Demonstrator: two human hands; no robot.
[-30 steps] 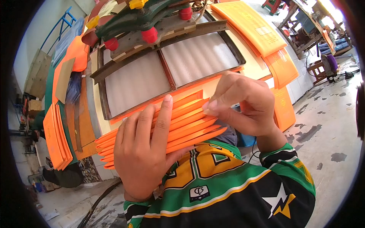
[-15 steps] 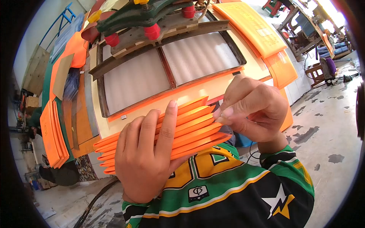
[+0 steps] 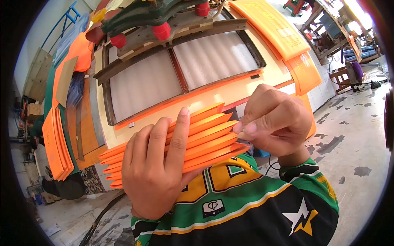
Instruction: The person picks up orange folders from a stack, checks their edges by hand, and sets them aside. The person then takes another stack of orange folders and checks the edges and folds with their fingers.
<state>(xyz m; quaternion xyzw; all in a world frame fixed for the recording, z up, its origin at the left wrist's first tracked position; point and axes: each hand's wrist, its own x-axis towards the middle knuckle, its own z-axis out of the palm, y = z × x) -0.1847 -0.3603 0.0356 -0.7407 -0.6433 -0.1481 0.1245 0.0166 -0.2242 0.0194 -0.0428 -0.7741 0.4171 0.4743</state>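
Note:
Several folded orange sheets (image 3: 213,135) lie in a fanned stack in front of my body. My left hand (image 3: 154,168) grips this stack, its fingers across the upper side and the thumb beneath. At the right ends of the sheets is my right hand (image 3: 275,121), with thumb and forefinger pinched together; a small pale bit shows between the fingertips, too small to name. Beyond the stack, a dark metal frame (image 3: 185,88) with a crossbar lies around white padded panels (image 3: 143,86) on the cream board (image 3: 164,107).
A green press (image 3: 143,18) with red knobs (image 3: 161,31) stands over the frame. Orange printed sheets (image 3: 273,28) are piled at the right. More orange folders (image 3: 55,143) hang at the left edge, near a brown card (image 3: 67,82). A wooden workbench (image 3: 328,28) stands far right.
Both hands and the stack have shifted slightly down relative to the frame. My right hand has moved right, from over the sheets to their ends, still pinched.

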